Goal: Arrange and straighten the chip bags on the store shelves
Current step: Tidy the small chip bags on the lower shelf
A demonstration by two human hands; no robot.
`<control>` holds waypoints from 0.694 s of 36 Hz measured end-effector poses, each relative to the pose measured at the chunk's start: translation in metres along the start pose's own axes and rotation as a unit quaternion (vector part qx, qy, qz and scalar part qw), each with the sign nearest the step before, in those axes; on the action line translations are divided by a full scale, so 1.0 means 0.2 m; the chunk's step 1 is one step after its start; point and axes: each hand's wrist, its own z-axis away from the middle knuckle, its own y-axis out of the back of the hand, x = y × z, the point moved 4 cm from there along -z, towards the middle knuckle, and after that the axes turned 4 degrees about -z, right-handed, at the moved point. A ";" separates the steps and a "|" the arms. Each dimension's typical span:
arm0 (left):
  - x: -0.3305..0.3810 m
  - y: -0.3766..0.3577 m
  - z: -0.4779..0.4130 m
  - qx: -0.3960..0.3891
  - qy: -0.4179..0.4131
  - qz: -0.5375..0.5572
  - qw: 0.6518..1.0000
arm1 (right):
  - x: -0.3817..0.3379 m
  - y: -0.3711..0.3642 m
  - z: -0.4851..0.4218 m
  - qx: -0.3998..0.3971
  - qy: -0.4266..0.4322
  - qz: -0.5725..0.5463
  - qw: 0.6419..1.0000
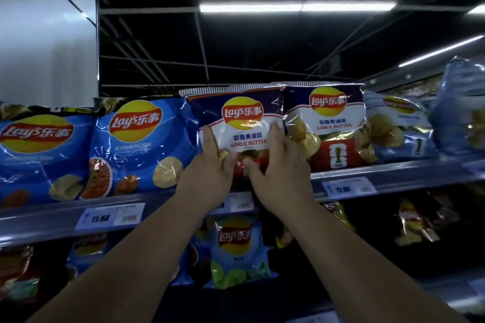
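Both hands — left hand (210,166), right hand (281,165) — grip the garlic butter bag (242,110), hiding its lower half.

Chip bags (325,126) abreast on shelf (393,173)

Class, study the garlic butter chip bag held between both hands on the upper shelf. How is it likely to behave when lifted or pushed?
The garlic butter chip bag looks puffed, so probably light for its size. Its glossy, creased film suggests slippery and crushable. Left hand and right hand flank it; it may tip unsupported.
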 end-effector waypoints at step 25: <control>0.08 0.03 0.12 0.046 -0.027 0.004 0.999 | 0.51 0.35 -0.12 0.111 -0.159 0.065 0.979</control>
